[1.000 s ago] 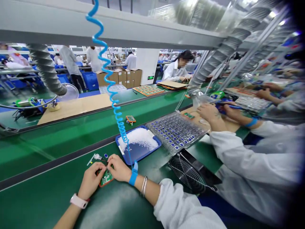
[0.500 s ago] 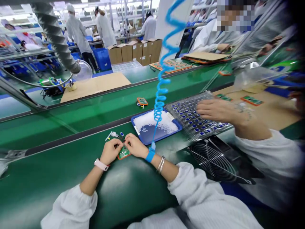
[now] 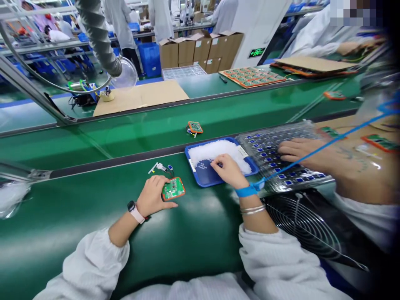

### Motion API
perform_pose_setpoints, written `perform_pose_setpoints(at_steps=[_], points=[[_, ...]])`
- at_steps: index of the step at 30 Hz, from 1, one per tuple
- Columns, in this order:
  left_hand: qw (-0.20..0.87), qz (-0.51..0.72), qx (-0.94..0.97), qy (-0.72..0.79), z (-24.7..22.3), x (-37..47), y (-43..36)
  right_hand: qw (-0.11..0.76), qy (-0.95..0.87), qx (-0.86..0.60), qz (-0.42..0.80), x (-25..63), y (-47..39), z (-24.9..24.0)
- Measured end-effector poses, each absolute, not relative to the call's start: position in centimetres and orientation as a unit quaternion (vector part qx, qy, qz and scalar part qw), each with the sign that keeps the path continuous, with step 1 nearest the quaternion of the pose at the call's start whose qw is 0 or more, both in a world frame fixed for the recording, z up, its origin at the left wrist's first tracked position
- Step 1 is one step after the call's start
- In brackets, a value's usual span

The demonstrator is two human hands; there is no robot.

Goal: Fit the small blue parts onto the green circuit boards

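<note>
My left hand (image 3: 153, 194) rests on the green table at the left edge of an orange-rimmed circuit board (image 3: 174, 188), its thumb stretched out below the board and its fingers over the upper left corner. White connectors (image 3: 161, 167) and a small blue part (image 3: 170, 166) lie just behind the board. My right hand (image 3: 229, 170) is over the blue tray (image 3: 204, 182) of small white pieces (image 3: 215, 148), thumb and fingertips pressed together. Whatever is between those fingertips is too small to make out. A blue coiled cord runs from the right wristband.
Another person's hand (image 3: 308, 154) reaches over a clear tray of blue parts (image 3: 261, 146) at the right. Below it sits a black fan (image 3: 300, 221). A second board (image 3: 195, 127) lies on the green belt (image 3: 140, 133).
My right hand has left the board and moved right, over the blue tray. My left hand has opened beside the board. The blue cord now stretches off to the right, and the view has shifted.
</note>
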State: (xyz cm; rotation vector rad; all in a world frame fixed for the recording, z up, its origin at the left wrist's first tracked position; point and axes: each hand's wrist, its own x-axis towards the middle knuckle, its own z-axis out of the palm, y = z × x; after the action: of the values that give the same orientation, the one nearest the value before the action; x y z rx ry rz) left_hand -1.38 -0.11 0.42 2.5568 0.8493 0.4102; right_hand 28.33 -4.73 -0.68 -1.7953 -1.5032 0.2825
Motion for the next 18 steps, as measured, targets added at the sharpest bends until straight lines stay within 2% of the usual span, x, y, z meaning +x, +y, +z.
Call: perform_pose_setpoints(at_steps=[14, 16, 18], points=[[0.262, 0.148, 0.909, 0.287, 0.2, -1.9, 1.1, 0.277, -0.656, -0.699, 0.070, 28.1, -4.8, -2.0], [0.298, 0.189, 0.888, 0.295, 0.3, -1.5, 1.2, 0.289, -0.652, -0.698, 0.057, 27.2, -5.0, -1.3], [0.344, 0.246, 0.855, 0.302, 0.3, -0.8, 1.3, 0.342, -0.651, -0.676, 0.060, 25.4, -5.0, -0.3]])
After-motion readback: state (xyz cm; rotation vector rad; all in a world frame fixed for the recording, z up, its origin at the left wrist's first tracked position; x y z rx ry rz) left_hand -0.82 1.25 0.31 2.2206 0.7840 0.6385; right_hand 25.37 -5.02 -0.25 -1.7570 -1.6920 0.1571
